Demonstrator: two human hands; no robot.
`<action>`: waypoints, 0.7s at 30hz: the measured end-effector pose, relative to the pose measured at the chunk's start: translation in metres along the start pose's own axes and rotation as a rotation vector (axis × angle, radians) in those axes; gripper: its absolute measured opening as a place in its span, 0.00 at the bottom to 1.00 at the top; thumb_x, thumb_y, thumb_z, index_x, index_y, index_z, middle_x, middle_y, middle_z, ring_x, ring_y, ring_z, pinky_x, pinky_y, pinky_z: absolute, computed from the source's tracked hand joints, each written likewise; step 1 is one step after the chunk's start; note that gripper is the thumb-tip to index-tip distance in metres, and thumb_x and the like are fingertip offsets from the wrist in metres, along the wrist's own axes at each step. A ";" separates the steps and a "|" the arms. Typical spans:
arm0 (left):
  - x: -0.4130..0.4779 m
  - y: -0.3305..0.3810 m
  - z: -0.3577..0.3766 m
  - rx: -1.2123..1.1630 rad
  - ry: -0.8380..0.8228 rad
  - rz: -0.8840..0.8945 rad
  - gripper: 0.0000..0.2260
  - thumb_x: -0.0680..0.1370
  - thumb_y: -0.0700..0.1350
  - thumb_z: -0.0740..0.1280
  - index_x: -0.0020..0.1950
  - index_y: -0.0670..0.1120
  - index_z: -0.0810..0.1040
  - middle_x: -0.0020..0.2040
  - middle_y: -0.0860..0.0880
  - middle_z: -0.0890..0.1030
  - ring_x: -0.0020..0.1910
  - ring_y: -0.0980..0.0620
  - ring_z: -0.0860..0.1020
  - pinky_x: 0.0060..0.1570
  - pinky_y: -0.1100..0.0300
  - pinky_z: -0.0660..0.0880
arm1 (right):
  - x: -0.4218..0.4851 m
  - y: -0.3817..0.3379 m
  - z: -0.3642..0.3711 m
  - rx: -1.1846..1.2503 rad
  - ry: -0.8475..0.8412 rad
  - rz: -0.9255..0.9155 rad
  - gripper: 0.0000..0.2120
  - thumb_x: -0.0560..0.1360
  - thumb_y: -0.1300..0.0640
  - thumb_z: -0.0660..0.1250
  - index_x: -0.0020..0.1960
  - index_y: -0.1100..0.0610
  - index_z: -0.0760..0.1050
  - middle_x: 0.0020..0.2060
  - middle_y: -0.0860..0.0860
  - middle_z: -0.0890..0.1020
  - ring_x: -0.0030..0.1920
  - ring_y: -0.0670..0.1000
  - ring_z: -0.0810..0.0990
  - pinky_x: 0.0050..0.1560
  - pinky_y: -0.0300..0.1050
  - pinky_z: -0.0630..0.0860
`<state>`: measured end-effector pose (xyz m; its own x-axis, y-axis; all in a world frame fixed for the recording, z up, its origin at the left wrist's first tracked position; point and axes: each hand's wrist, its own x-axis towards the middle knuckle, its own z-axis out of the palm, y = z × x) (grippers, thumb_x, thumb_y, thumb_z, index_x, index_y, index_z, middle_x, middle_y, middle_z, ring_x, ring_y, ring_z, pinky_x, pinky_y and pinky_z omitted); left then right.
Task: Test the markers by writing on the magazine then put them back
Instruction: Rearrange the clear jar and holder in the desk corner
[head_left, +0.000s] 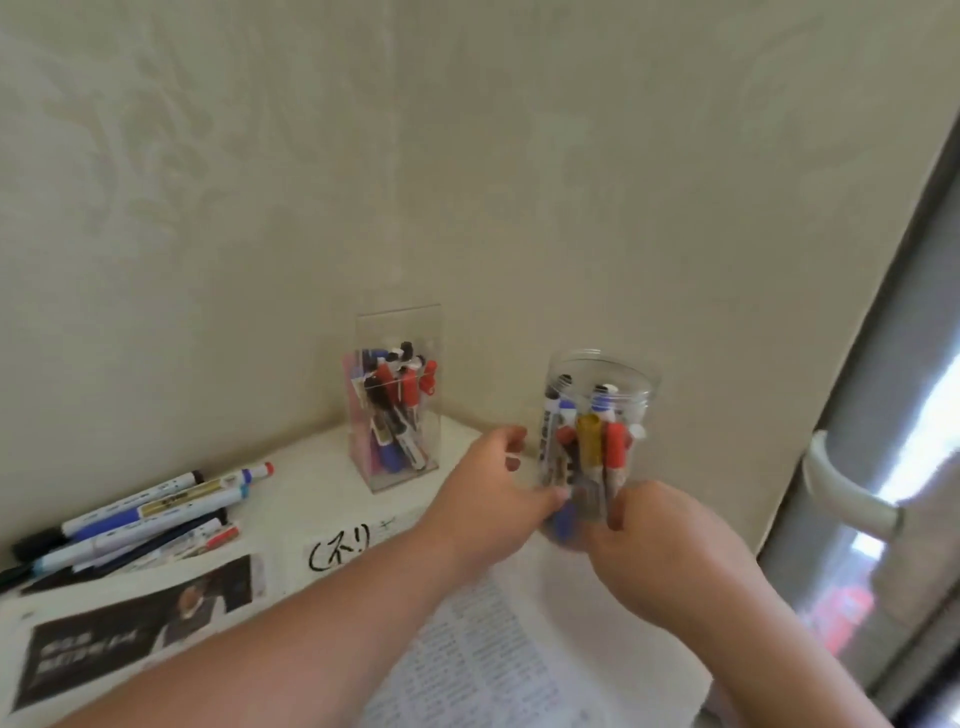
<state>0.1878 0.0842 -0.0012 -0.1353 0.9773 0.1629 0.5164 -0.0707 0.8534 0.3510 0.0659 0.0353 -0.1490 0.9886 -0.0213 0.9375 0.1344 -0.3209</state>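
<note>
While the round clear jar (602, 371) is gripped between both hands, its load of capped markers (615, 441) is seen standing upright and tightly packed inside. The left hand (488, 483) is curled round the jar's lower left wall, with the thumb pressed to the near side and the fingers wrapped behind. The right hand (670, 551) is closed on the lower right wall from the front. The jar's base is hidden by the hands, so it cannot be told whether it rests on the white table (322, 467) or is raised just above it.

The magazine (130, 623) is spread open below and to the left, with black test strokes (340, 548) written near its top edge. A bunch of loose markers (140, 514) is laid at the far left, and a rectangular clear box (395, 410) of further markers is stood against the wall, apart from the jar.

The step is judged to be the handling of this jar, either to draw a marker out or to set the jar back. The jar should be kept upright, since its mouth appears uncovered and the contents could be spilled by a tilt. One hand is best kept low on the wall as support while the other is freed. Smooth plastic is likely to slip, so a firm grip is advised. The window handle (841, 493) to the right should be avoided.
</note>
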 end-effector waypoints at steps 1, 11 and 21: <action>0.003 0.003 0.005 -0.031 -0.021 0.006 0.31 0.72 0.51 0.78 0.71 0.56 0.70 0.60 0.63 0.76 0.56 0.66 0.76 0.55 0.66 0.73 | 0.000 0.008 0.000 0.031 0.003 0.036 0.23 0.77 0.31 0.58 0.45 0.50 0.75 0.41 0.47 0.80 0.44 0.54 0.81 0.47 0.47 0.80; -0.021 0.016 -0.015 -0.203 0.129 0.070 0.31 0.64 0.55 0.83 0.62 0.63 0.71 0.50 0.67 0.81 0.47 0.76 0.77 0.43 0.75 0.76 | -0.001 0.002 0.000 0.638 0.140 -0.262 0.12 0.76 0.56 0.69 0.54 0.41 0.75 0.43 0.31 0.83 0.46 0.28 0.77 0.41 0.29 0.74; -0.086 -0.020 -0.143 0.133 0.333 0.207 0.43 0.60 0.61 0.83 0.69 0.70 0.66 0.59 0.67 0.79 0.57 0.67 0.79 0.53 0.68 0.78 | -0.004 -0.099 0.027 0.985 -0.327 -0.508 0.37 0.57 0.44 0.78 0.65 0.45 0.73 0.54 0.46 0.86 0.57 0.46 0.84 0.61 0.53 0.80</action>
<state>0.0685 -0.0273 0.0380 -0.2719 0.8259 0.4939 0.6631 -0.2111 0.7181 0.2508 0.0464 0.0419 -0.6479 0.7516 0.1242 0.1159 0.2584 -0.9591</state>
